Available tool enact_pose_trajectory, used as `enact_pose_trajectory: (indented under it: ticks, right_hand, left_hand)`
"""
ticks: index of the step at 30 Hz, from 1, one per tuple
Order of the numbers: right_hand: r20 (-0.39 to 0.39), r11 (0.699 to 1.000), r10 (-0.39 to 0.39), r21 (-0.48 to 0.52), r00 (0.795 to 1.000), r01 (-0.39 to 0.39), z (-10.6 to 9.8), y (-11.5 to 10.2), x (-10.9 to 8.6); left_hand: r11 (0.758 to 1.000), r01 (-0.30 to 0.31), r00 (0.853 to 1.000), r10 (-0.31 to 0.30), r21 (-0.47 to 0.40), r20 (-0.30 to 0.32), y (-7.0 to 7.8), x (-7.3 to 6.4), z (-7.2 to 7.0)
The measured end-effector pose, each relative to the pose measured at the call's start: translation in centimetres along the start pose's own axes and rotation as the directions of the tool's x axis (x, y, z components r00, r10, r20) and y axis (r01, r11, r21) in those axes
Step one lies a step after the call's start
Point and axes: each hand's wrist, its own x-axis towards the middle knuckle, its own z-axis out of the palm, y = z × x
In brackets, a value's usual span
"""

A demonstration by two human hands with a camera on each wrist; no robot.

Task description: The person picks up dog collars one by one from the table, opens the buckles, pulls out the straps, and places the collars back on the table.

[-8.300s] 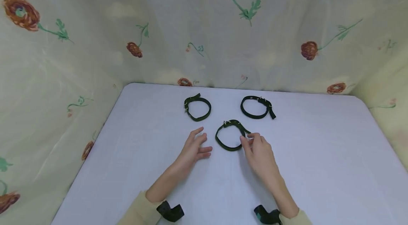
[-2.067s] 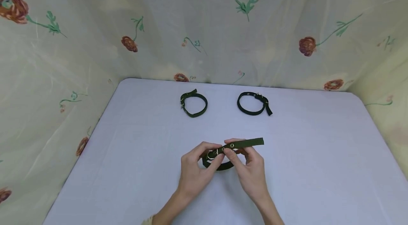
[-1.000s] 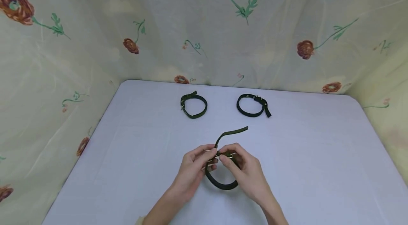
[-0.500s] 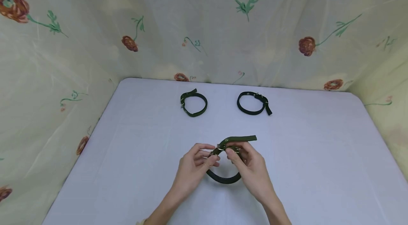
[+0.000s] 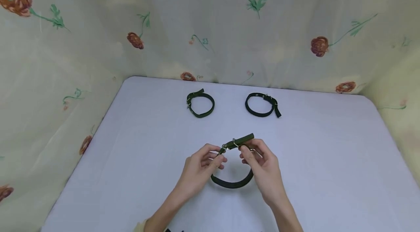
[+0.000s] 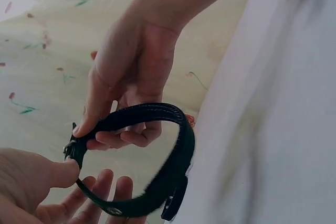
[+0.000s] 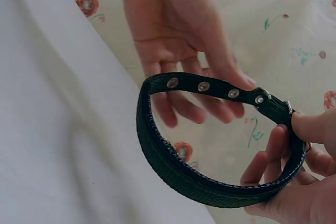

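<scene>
A dark green webbing collar (image 5: 232, 184) forms a loop between both hands above the table. My left hand (image 5: 197, 170) pinches its left side by the metal ring, thumb and fingers on the band. On the right, my right hand (image 5: 266, 173) pinches the band near the metal fittings. The free strap end (image 5: 246, 138) points up and right, lying along the collar by a metal loop. In the right wrist view several metal eyelets (image 7: 203, 86) line the band near the left hand's fingers. The left wrist view shows the buckle (image 6: 70, 148) between the two thumbs.
Two more dark green collars lie buckled in loops at the back of the white table (image 5: 147, 144): a left collar (image 5: 212, 106) and a right collar (image 5: 248, 108). A flowered curtain (image 5: 170, 53) hangs behind and at both sides.
Earlier the collar lay on the table with the right hand at its edge. Both hands since lifted it nearer. In the last second, the strap end has swung from standing free to lying along the band.
</scene>
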Motion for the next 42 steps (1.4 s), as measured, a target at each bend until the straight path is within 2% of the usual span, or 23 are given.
enact_pose_trajectory:
  ticks: [5, 10, 13, 17, 24, 33, 42]
  right_hand:
    - [0.009, 1.0, -0.002, -0.009, 1.0, 0.002, 0.36, 0.18, -0.33]
    - [-0.06, 0.999, 0.002, 0.038, 0.998, 0.0, 0.11, -0.16, -0.18]
    - [-0.069, 0.999, 0.003, 0.044, 0.998, 0.0, -0.08, -0.24, -0.09]
    - [-0.039, 1.0, 0.009, 0.019, 0.999, -0.008, -0.13, -0.2, -0.12]
    - [0.063, 0.999, 0.0, -0.052, 0.998, 0.003, 0.18, -0.24, -0.19]
    - [-0.059, 1.0, -0.005, 0.023, 0.998, 0.006, -0.47, -0.41, -0.08]
    - [-0.007, 1.0, -0.008, 0.007, 1.0, 0.008, -0.28, -0.49, -0.14]
  left_hand:
    - [0.999, -0.036, 0.999, 0.036, 0.014, -0.015, 0.74, 0.61, 0.0]
    - [0.999, -0.037, 0.999, 0.037, 0.02, -0.033, 0.2, 0.55, -0.28]
    - [1.0, -0.018, 0.999, 0.019, 0.02, -0.03, -0.18, 0.18, -0.5]
    - [1.0, -0.007, 1.0, 0.007, 0.014, -0.014, -0.17, -0.03, -0.55]
    - [0.997, -0.063, 0.998, 0.064, 0.038, -0.022, 0.57, 0.44, -0.27]
    - [0.997, -0.045, 0.998, 0.047, 0.058, -0.034, 0.09, 0.13, -0.38]
    - [0.996, -0.069, 0.998, 0.069, 0.056, 0.001, 0.42, 0.37, -0.25]
